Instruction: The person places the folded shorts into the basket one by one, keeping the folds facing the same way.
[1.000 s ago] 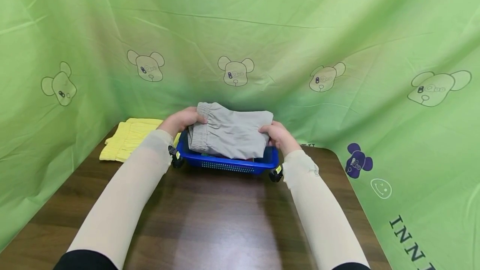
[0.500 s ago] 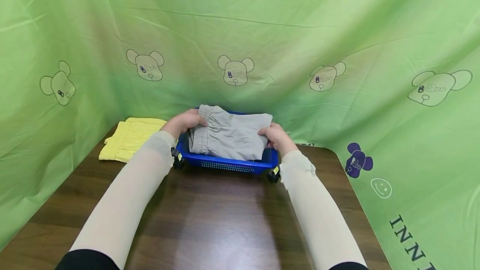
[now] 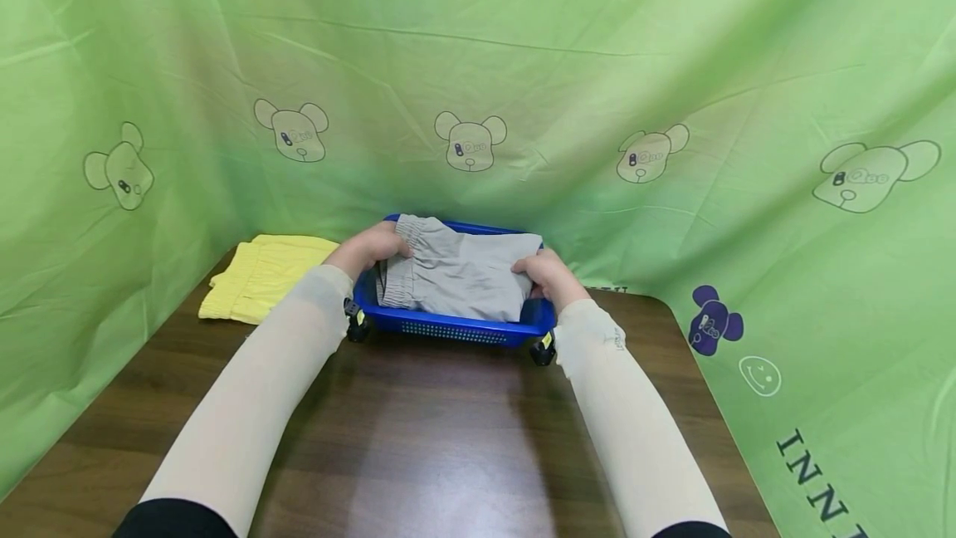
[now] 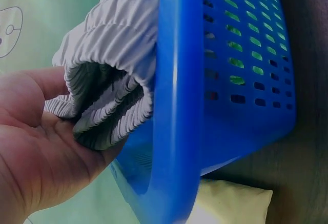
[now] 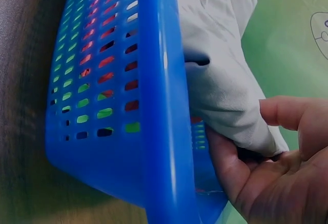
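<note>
We have lowered the folded grey garment (image 3: 463, 272) further into the blue basket (image 3: 451, 329), partly above its rim, so settling it seems nearly finished; our left hand (image 3: 376, 243) pinches its nine o'clock end, our right hand (image 3: 553, 272) its three o'clock end

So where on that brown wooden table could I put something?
Bare tabletop: in front of the blue perforated plastic basket, between cream sleeves; a smaller patch between right sleeve and green curtain. Crowded: the basket, where left hand and right hand hold folded grey cloth, and left of it, folded yellow cloth.
</note>
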{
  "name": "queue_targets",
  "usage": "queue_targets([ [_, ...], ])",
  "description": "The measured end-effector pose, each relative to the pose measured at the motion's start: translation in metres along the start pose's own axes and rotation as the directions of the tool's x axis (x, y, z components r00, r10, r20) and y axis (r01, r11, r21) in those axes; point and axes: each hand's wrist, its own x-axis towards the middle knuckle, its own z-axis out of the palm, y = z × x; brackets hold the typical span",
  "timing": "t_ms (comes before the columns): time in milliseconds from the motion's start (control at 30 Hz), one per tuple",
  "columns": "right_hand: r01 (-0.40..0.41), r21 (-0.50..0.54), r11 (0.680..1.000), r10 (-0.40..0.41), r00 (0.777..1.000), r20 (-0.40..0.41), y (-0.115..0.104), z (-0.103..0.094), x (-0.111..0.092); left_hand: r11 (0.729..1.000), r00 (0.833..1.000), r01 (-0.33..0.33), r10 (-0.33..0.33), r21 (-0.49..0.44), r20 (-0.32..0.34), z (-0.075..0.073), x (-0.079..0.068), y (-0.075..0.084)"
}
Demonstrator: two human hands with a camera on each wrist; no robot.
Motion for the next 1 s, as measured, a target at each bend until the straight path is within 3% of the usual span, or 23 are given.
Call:
queue_targets([
  [200, -0.015, -0.022, 1.0, 0.015, 1.0, -0.007, 0.001, -0.001, -0.001, 1.0, 0.999, -0.018, 0.018, 0.017, -0.031, 0.005, -0.001, 0.0],
  [400, 0.021, -0.051, 0.998, -0.022, 0.999, -0.033, 0.001, 0.001, -0.003, 0.998, 0.999, -0.002, 0.005, 0.066, -0.054, 0.006, -0.002, 0.002],
  [533, 0.056, -0.142, 0.988, -0.067, 0.995, -0.071, 0.002, 0.005, -0.002, 0.992, 0.997, 0.007, 0.002, 0.125, -0.073, 0.005, -0.005, 0.001],
  [667, 0.074, -0.315, 0.946, -0.122, 0.983, -0.135, 0.0, 0.01, 0.0, 0.977, 0.994, -0.014, 0.037, 0.214, -0.105, 0.005, -0.007, 0.001],
  [767, 0.088, -0.432, 0.898, -0.176, 0.97, -0.169, 0.0, 0.013, -0.001, 0.961, 0.99, -0.018, 0.055, 0.276, -0.127, 0.007, -0.007, 0.003],
  [900, 0.109, -0.508, 0.855, -0.234, 0.954, -0.189, 0.0, 0.017, -0.003, 0.94, 0.988, 0.006, 0.047, 0.34, -0.147, 0.01, -0.007, 0.008],
  [1000, 0.119, -0.531, 0.839, -0.261, 0.945, -0.2, 0.001, 0.019, -0.005, 0.915, 0.986, 0.043, 0.025, 0.4, -0.165, 0.012, -0.006, 0.012],
])
